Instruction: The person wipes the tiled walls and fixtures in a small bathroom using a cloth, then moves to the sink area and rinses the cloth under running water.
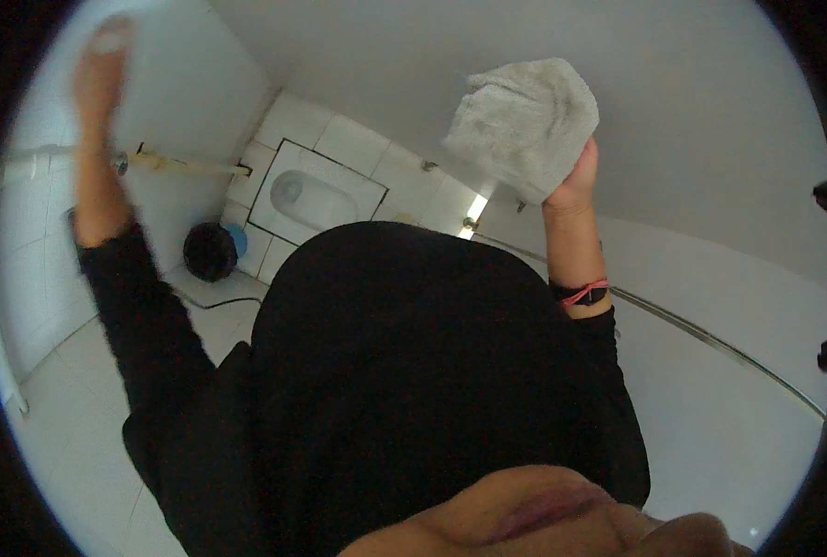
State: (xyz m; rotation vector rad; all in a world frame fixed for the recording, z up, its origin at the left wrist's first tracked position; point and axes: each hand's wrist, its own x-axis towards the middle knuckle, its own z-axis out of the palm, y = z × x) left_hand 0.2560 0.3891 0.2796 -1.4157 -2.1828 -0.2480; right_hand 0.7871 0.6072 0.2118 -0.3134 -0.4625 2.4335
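**Cloth raised to the wall, wiping barely begun by the look of it**

The person is standing in a small tiled washroom and is holding a pale, crumpled cloth (525, 125) up at about one o'clock, against the white wall (710, 121). The right hand (573, 178) is pinching the cloth's lower edge, the grip pressed together around the fabric. The left hand (97, 70) is lifting toward eleven o'clock, blurred, fingers seemingly spread and holding nothing, near the left wall above a horizontal pipe (186, 165).

Judging from this, the wiping is only getting under way: the cloth is bunched rather than flattened on the surface, and whether any wall is already clean cannot be told. The floor-level toilet pan (311, 195) and dark bucket (209, 251), at about twelve and ten o'clock, are sitting untouched.
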